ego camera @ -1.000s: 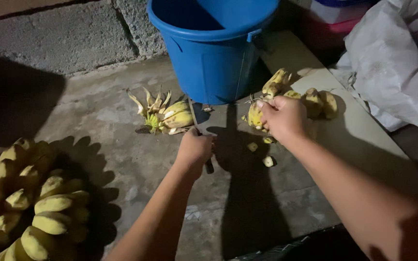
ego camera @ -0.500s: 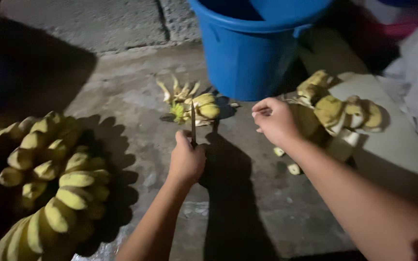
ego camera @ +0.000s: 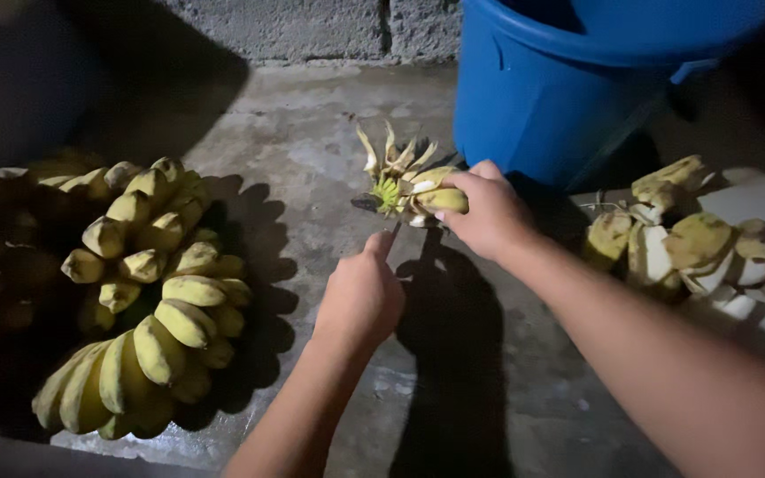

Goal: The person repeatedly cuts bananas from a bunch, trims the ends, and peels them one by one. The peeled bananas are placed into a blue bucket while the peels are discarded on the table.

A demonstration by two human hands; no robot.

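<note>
Right grip (ego camera: 489,212) around small banana hand (ego camera: 413,190)

1. One view only: head-worn camera, above the person's own forearms, angled steeply down and forward at a concrete floor (ego camera: 312,177).
2. Facing: toward a block wall (ego camera: 312,26) along the top edge.
3. Range: close; both forearms enter from the bottom edge, left hand (ego camera: 360,296) near centre.
4. Framing: blue bucket (ego camera: 560,97) cut off at top right.
5. No second view; no overlap to record.
</note>
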